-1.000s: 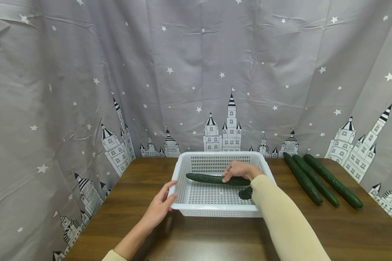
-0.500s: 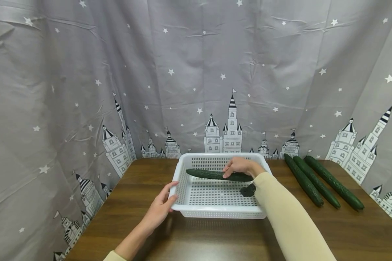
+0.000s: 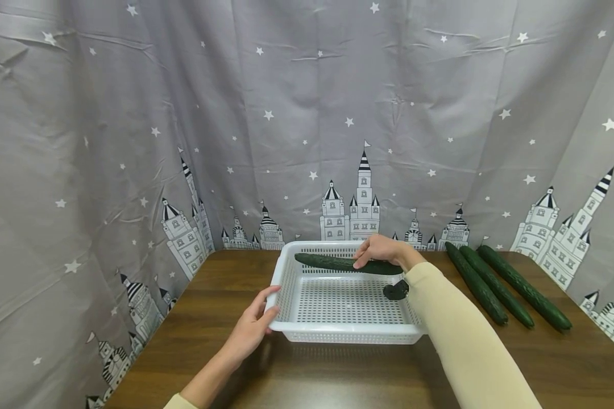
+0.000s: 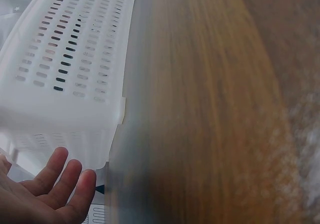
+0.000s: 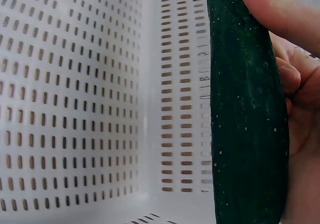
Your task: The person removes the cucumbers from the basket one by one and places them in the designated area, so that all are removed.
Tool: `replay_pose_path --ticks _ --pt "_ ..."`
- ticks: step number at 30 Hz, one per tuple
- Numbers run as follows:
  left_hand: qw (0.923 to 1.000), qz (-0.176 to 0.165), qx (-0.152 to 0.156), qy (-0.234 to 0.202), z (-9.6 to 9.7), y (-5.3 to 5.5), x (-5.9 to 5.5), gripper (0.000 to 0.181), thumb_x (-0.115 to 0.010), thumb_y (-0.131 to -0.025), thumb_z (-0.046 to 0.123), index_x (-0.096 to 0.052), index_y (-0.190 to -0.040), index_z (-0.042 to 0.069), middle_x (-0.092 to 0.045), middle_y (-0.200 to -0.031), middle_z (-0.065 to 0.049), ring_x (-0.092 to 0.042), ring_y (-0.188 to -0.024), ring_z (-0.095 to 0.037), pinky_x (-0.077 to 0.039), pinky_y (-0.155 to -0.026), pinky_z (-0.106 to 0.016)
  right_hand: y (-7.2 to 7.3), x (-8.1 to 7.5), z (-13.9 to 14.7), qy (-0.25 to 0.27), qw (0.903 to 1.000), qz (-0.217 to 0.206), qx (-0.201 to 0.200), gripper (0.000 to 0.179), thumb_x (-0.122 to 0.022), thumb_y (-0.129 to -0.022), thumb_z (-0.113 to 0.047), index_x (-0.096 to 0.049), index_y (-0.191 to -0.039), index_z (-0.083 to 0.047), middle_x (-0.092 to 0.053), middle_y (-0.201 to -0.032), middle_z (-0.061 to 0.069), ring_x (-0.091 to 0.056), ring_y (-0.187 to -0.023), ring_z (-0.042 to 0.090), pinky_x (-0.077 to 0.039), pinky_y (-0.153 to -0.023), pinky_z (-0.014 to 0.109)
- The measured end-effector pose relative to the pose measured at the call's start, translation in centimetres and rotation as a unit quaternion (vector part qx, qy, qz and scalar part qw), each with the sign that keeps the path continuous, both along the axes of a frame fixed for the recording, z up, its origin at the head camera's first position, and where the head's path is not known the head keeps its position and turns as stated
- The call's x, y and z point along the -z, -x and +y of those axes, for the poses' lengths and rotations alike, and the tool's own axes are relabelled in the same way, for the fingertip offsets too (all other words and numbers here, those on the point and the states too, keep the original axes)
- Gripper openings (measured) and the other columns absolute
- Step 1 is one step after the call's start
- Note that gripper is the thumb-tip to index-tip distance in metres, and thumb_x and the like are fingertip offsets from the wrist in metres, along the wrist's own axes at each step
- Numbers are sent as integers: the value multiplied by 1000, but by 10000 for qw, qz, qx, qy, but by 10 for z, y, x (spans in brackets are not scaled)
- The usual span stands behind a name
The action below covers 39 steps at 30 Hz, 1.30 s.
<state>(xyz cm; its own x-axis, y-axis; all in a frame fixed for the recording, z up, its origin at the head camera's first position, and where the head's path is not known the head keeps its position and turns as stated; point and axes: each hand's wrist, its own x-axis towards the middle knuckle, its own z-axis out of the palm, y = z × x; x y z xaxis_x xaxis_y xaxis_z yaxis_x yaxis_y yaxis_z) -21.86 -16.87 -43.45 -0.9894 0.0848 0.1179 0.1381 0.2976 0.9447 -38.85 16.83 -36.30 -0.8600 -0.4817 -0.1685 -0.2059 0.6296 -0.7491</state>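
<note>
My right hand (image 3: 381, 250) pinches a long dark green cucumber (image 3: 327, 262) near its middle, thumb on one side and fingers on the other. The cucumber is raised above the floor of a white plastic basket (image 3: 345, 328), lying roughly level across its back part. Close up in the right wrist view, the cucumber (image 5: 247, 114) stands against the slotted basket wall (image 5: 102, 114). My left hand (image 3: 253, 321) holds the basket's left rim. Its fingertips (image 4: 86, 181) lie by the basket's end wall under the rim in the left wrist view; the thumb is mostly hidden there.
On the wooden table (image 3: 220, 284), to the right of the basket, several more cucumbers (image 3: 496, 284) lie side by side at a slant. A grey curtain (image 3: 286, 113) with stars and castles hangs behind the table. A black wrist camera (image 3: 396, 291) sits under the right wrist.
The right hand has raised the cucumber from low in the basket towards the height of its back rim, moving slightly right. The left hand has stayed on the rim.
</note>
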Motion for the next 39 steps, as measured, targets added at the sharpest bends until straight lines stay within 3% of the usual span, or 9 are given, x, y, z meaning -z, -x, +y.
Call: replay_pose_path --ticks 21,24,30,39 --pt "9998 146 90 74 -1 2 2 45 -57 -102 16 -48 -146 22 -64 -113 -20 -60 -85 -16 -47 -70 -28 2 -34 40 272 9993 202 157 44 -77 -87 -22 -69 -126 -2 -57 -143 20 -41 -142 40 -33 -115 55" --pt "9998 140 89 80 -2 2 3 45 -56 -102 16 -48 -146 21 -64 -114 -21 -61 -85 -16 -47 -70 -28 1 -38 48 331 9989 234 214 45 -77 -88 -21 -68 -127 -1 -56 -143 21 -42 -141 40 -37 -113 53" --pt "9999 44 58 -74 -1 2 3 45 -58 -102 15 -49 -145 24 -64 -115 -19 -61 -86 -19 -46 -70 -28 0 -44 64 431 9977 333 400 46 -76 -89 -21 -67 -128 2 -58 -140 23 -53 -129 40 -53 -95 43" --pt "9999 41 54 -108 -1 1 2 45 -59 -102 15 -50 -145 23 -65 -111 -16 -59 -83 -18 -45 -68 -27 -2 -45 90 337 9968 435 574 49 -72 -92 -24 -63 -132 3 -52 -146 24 -32 -145 45 -32 -114 58"
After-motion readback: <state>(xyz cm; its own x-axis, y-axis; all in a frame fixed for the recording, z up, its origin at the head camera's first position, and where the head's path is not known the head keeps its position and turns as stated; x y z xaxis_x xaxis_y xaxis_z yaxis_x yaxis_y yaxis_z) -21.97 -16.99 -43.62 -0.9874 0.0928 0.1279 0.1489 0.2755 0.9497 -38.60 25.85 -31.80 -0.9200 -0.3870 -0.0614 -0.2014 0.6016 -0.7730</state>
